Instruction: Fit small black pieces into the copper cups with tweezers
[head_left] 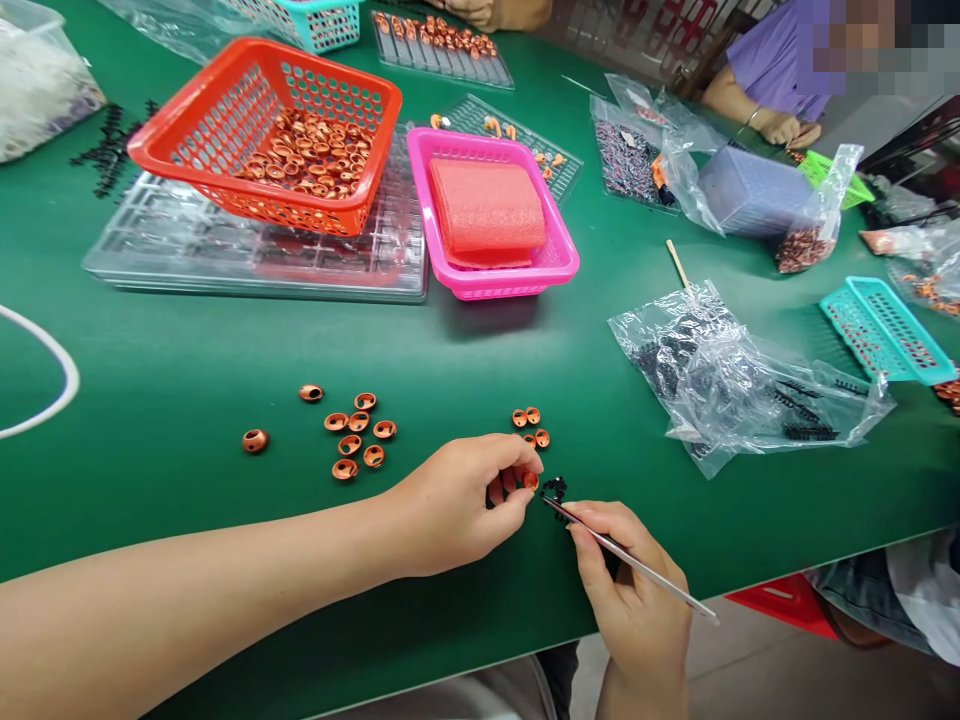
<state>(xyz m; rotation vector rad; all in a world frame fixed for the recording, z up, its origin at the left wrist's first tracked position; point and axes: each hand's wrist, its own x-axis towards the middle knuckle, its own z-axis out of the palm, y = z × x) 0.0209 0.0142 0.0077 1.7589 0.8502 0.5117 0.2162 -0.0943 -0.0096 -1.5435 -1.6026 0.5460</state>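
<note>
Between thumb and fingers, my left hand (469, 500) pinches a small copper-coloured cup-shaped piece (531, 481). My right hand (637, 585) grips slim metal tweezers (637, 563) like a pen. Their tip points left, close beside the held piece, at a little heap of tiny black parts (556, 488) on the green table. Just beyond my left fingers lie several copper-coloured pieces (533, 415), one partly hidden by the hand. Further left, a looser group of similar hollow pieces (358, 421) is spread out, with a rounder one (255, 441) at its left side.
An orange-red basket (360, 215) of copper pieces rests on stacked clear trays (262, 285). Beside it, a pink basket (517, 285) holds folded pink foam (487, 205). Clear bags of black parts (750, 380) lie right. Across the table, a co-worker's hands (784, 130) are busy.
</note>
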